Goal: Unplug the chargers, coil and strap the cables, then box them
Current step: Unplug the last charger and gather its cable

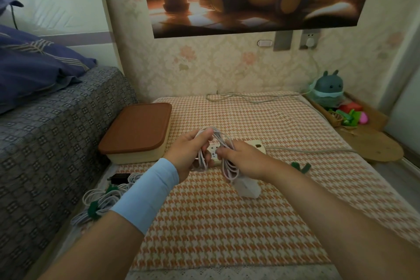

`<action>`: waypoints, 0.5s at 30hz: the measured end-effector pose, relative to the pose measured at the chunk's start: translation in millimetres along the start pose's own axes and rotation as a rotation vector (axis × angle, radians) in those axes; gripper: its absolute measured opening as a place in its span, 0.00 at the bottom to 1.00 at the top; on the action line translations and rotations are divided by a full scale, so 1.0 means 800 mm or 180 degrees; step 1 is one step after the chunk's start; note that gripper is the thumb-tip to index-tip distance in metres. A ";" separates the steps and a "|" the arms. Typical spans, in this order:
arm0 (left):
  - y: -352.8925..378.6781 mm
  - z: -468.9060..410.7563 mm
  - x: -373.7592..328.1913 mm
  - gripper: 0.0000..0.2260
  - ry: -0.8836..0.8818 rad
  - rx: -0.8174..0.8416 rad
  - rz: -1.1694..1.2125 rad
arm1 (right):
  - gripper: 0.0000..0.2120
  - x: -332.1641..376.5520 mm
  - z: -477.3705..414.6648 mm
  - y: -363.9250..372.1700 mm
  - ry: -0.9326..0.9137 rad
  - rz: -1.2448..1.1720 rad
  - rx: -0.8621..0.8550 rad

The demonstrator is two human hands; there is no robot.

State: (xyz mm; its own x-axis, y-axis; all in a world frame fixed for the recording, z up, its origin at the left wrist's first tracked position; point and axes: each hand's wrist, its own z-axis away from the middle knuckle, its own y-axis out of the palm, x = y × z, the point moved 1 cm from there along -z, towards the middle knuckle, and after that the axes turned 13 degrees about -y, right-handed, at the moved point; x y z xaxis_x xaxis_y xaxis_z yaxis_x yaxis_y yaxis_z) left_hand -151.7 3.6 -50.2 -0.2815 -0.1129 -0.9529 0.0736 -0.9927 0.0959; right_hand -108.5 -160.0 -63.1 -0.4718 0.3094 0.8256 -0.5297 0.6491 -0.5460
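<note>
My left hand [189, 153] and my right hand [241, 160] both grip a white cable [218, 137] wound into loops between them, above the checked table top [227, 223]. A white charger block [247, 187] hangs from the loops under my right hand. Behind the hands lies a white power strip [256, 144]; its sockets that show are empty. A green strap [301, 167] lies on the cloth to the right. Coiled white cables bound with green straps [100, 200] and a black charger [119, 177] lie at the table's left edge. The cream box with a brown lid [138, 129] stands shut at the back left.
A bed with a patterned cover [45, 143] runs along the left. The power strip's grey cord [318, 150] runs right and up to a wall socket [310, 41]. A plush toy [329, 91] and colourful toys [350, 116] sit on a wooden shelf at the right.
</note>
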 end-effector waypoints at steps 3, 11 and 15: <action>0.001 0.005 -0.008 0.12 0.0206 -0.0214 0.0290 | 0.16 0.011 -0.003 0.006 -0.0024 -0.0645 -0.0180; 0.002 0.009 -0.001 0.08 0.0320 -0.0741 -0.0089 | 0.12 0.002 0.000 0.013 -0.0015 -0.0768 0.0002; 0.005 0.008 0.010 0.03 0.0253 -0.0627 0.0040 | 0.10 -0.004 -0.004 0.021 0.0064 -0.1233 -0.0337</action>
State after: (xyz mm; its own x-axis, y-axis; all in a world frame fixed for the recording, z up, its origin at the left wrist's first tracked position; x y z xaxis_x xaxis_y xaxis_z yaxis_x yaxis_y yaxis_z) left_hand -159.6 -1.7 -55.9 -0.2035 -0.1138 -0.9724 0.2645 -0.9627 0.0573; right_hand -113.9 -148.1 -74.5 -0.2370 0.0406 0.9707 -0.5895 0.7882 -0.1769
